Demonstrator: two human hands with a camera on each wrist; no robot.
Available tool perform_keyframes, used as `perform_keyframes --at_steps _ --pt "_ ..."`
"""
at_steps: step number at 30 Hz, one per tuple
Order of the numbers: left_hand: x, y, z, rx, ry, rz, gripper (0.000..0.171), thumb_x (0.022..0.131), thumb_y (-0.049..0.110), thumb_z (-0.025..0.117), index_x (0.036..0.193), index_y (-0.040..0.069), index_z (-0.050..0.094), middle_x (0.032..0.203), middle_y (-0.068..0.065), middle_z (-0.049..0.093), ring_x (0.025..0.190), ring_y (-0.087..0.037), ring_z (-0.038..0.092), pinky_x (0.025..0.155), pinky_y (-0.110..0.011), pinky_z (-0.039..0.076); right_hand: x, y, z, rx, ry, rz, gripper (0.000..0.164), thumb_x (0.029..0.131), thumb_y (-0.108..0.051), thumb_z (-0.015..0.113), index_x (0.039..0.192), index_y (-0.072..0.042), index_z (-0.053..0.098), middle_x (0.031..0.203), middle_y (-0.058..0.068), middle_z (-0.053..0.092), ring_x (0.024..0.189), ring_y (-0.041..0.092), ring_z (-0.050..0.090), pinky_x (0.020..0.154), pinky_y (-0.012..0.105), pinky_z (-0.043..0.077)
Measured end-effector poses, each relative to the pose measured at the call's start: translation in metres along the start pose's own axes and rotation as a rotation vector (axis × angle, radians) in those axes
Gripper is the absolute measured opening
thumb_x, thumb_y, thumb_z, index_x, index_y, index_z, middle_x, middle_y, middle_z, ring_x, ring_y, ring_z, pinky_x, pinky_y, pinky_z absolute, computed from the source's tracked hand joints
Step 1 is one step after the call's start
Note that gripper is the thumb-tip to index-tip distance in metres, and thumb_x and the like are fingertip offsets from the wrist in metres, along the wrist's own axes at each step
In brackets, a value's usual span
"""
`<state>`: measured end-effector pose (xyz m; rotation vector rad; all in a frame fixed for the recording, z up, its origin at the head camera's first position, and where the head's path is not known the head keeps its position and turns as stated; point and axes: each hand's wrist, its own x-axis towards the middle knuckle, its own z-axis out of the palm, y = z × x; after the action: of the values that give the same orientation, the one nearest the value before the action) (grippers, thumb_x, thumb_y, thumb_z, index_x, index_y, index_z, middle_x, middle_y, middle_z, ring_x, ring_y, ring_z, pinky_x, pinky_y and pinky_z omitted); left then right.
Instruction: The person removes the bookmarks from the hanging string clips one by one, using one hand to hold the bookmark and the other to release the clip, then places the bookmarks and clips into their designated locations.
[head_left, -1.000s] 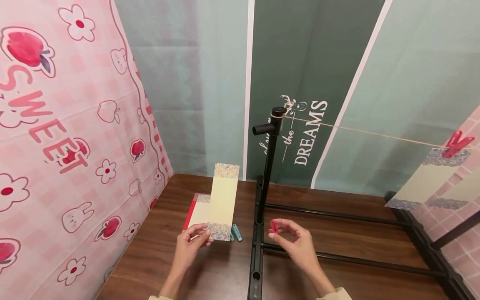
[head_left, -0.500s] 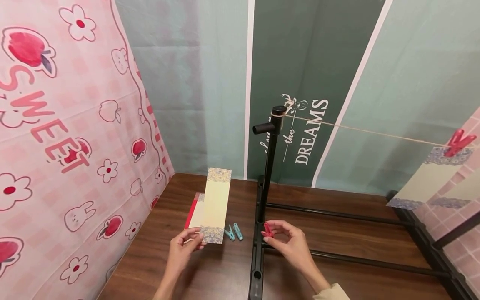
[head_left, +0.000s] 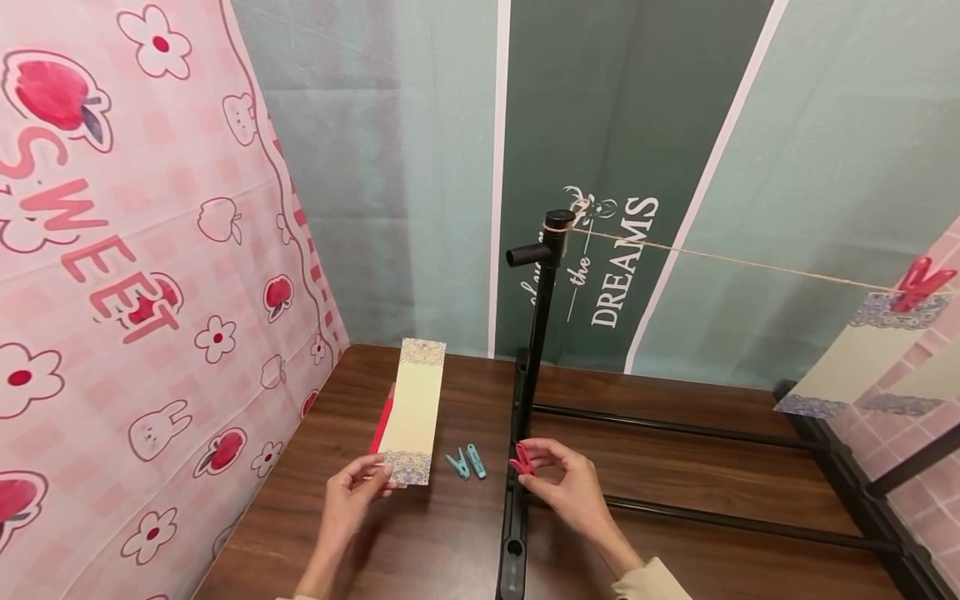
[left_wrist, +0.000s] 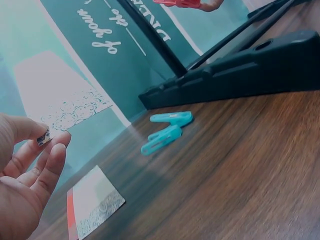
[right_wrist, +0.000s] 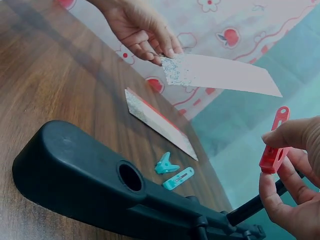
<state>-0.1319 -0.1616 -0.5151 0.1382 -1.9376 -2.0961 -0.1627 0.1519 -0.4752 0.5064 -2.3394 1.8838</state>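
Note:
My left hand [head_left: 351, 498] pinches a cream card [head_left: 417, 408] with lacy blue bands by its lower left corner. The card is up off the table, as the right wrist view shows. A red clothespin [head_left: 522, 459] is between the thumb and fingers of my right hand [head_left: 568, 483], close beside the black rack post [head_left: 542, 325]. Beneath the held card lies a second card with a red edge [left_wrist: 97, 202], mostly covered in the head view. Two teal clothespins [head_left: 467, 462] rest on the table between my hands.
A string [head_left: 720, 259] runs from the post top to the right, where another red clothespin [head_left: 921, 283] holds a hanging card [head_left: 862, 354]. The rack's black base bar [head_left: 513, 533] and crossbars [head_left: 675, 427] cross the wooden table [head_left: 300, 517]. Patterned cloths hang behind and at left.
My left hand has moved left with the card, uncovering the teal clothespins and covering more of the lower card. My right hand has shifted left toward the post, still holding the red clothespin.

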Motion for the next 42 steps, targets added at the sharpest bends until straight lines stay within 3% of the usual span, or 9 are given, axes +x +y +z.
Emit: perform_keyframes --at_steps 7,14,23,31,38,42 --pt "0.004 -0.008 -0.006 0.012 0.040 -0.023 0.026 0.086 -0.012 0.064 0.109 -0.022 0.058 0.080 -0.020 0.067 0.063 -0.015 0.068 0.061 -0.028 0.058 0.004 0.007 0.010 -0.044 -0.011 0.032 0.043 0.072 0.008 0.080 0.110 -0.008 0.068 0.092 0.006 0.067 0.082 0.019 0.066 0.068 0.033 0.058" --pt "0.007 -0.016 -0.013 -0.003 0.062 -0.092 0.029 0.087 -0.011 0.065 0.112 -0.022 0.056 0.082 -0.017 0.068 0.063 -0.017 0.068 0.062 -0.029 0.058 0.007 0.014 0.019 -0.108 0.008 -0.002 0.040 0.071 0.004 0.083 0.107 -0.010 0.070 0.088 0.001 0.068 0.078 0.015 0.065 0.064 0.030 0.058" --pt "0.010 -0.025 -0.017 0.008 0.071 -0.136 0.028 0.087 -0.011 0.065 0.112 -0.020 0.058 0.088 -0.018 0.068 0.064 -0.017 0.067 0.063 -0.031 0.058 0.010 0.020 0.022 -0.128 0.002 0.009 0.038 0.071 0.003 0.084 0.106 -0.006 0.069 0.088 0.003 0.068 0.076 0.019 0.065 0.068 0.038 0.058" --pt "0.015 -0.031 -0.023 0.054 0.074 -0.144 0.026 0.087 -0.012 0.064 0.111 -0.019 0.060 0.089 -0.022 0.067 0.064 -0.017 0.067 0.062 -0.029 0.058 0.014 0.028 0.023 -0.216 -0.005 -0.002 0.035 0.071 0.001 0.084 0.102 -0.007 0.070 0.084 -0.001 0.068 0.074 0.013 0.065 0.069 0.046 0.056" --pt "0.017 -0.034 -0.026 0.068 0.069 -0.176 0.027 0.087 -0.010 0.065 0.113 -0.019 0.060 0.086 -0.020 0.067 0.064 -0.019 0.067 0.062 -0.030 0.058 0.018 0.034 0.026 -0.278 -0.007 -0.030 0.030 0.072 -0.003 0.085 0.098 -0.007 0.071 0.083 -0.002 0.069 0.072 0.010 0.065 0.065 0.034 0.056" --pt "0.018 -0.036 -0.027 0.084 0.069 -0.191 0.028 0.088 -0.009 0.065 0.113 -0.019 0.060 0.086 -0.018 0.067 0.064 -0.018 0.067 0.062 -0.030 0.058 0.021 0.035 0.027 -0.301 -0.019 -0.030 0.027 0.073 -0.005 0.085 0.097 -0.007 0.071 0.083 -0.002 0.069 0.072 0.009 0.064 0.067 0.033 0.056"
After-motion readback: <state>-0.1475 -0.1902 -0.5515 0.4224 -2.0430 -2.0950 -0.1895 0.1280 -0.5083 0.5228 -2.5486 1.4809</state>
